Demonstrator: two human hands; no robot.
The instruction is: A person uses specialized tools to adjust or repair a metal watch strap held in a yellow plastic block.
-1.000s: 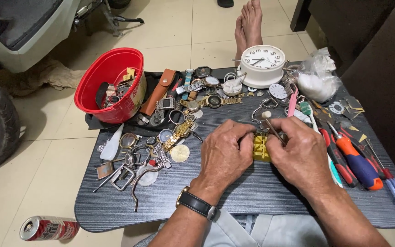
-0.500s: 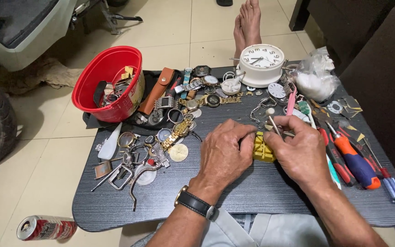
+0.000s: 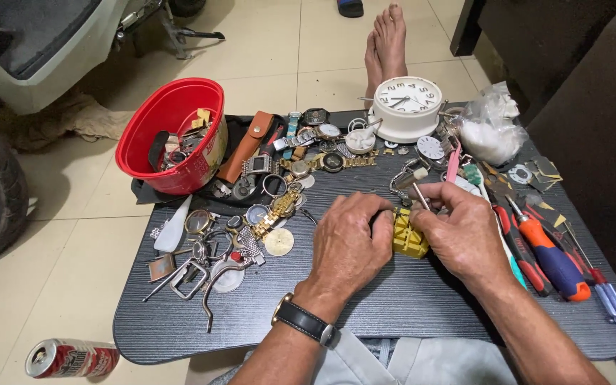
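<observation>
Bare surface point(image 3: 408, 299) lies open near the body; watch parts point(image 3: 251, 221) crowd the left, screwdrivers point(image 3: 550, 257) the right, clock point(image 3: 406, 107) behind.

Bare forearms, a black-strapped wristwatch point(image 3: 302, 322) on the left wrist.

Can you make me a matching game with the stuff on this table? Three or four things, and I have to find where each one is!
Things:
1. red bucket
2. white clock
3. yellow block
4. drink can

Places:
A. on the floor, by the table's near left corner
B. between the left hand and right hand
C. table's far left corner
D. table's far edge, near the bare feet

Pairs: 1-C, 2-D, 3-B, 4-A
</observation>
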